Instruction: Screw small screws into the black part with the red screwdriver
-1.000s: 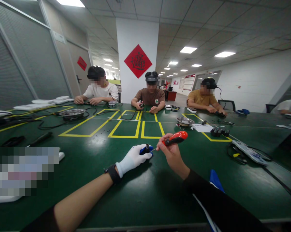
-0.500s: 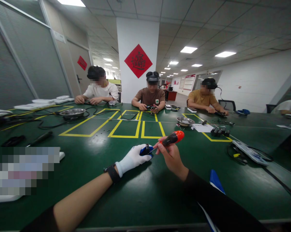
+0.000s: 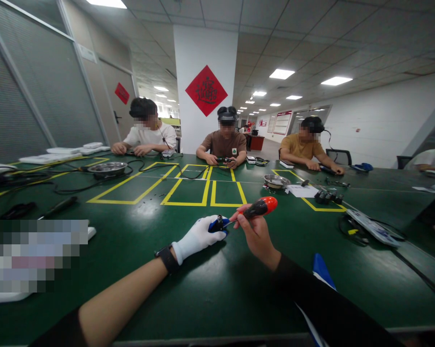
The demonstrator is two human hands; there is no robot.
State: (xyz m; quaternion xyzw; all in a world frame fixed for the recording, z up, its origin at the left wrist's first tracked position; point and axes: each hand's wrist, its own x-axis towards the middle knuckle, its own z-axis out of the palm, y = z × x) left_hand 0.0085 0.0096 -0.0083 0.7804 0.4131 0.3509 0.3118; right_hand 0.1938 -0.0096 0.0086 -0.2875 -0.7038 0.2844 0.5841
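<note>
My left hand, in a white glove with blue fingers, is closed around a small black part with a metal tip; the glove hides most of it, so its kind does not show. My right hand is bare and holds a screwdriver with a red and black handle. The screwdriver lies slanted, its shaft running left and down to the black part at the gloved fingers. Whether its tip sits in a screw cannot be made out. Both hands are just above the green table.
A blue and white glove lies by my right forearm. Metal bowls, black cylindrical parts, a power strip and a dark-handled tool lie around the table. Co-workers sit along the far side.
The screwdriver handle has shifted very slightly to the right, and the right fingers have moved a little on it. My left hand stays in place with the black part.
</note>
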